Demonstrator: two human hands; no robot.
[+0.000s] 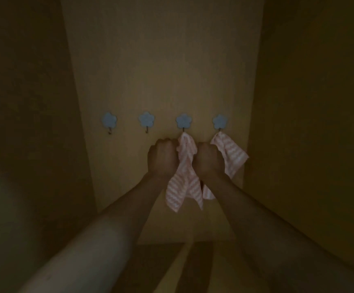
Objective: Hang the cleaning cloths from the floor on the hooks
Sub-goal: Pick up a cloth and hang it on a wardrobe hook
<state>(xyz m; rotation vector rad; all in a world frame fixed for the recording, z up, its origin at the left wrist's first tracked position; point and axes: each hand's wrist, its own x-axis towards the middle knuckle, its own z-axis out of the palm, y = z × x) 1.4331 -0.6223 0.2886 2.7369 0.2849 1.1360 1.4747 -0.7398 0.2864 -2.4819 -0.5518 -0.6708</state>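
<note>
A dim yellowish wall [163,60] fills the view, with darker surfaces closing in on either side. Two bare forearms reach up to it from below. Across the wall runs a row of four blue flower-shaped hooks: the first hook [109,121] and second hook [146,120] carry nothing, while the third hook [184,121] and fourth hook [220,122] each carry a pink-and-white striped cloth.

The left hand [163,158] is curled against the upper part of the middle cloth [185,176], which hangs from the third hook between the two hands. The right hand [209,160] is curled at the edge of the right cloth [231,155], hanging from the fourth hook. In this poor light it looks as if each hand grips its cloth, though the fingers are turned away and hidden.

The cloths look light, soft and limp, draping in loose folds, so they would bunch easily and not slip much. The sensible place to take hold is near the top corner, just below the hook, where the fabric gathers.

No brand, label or writing can be read anywhere.
</note>
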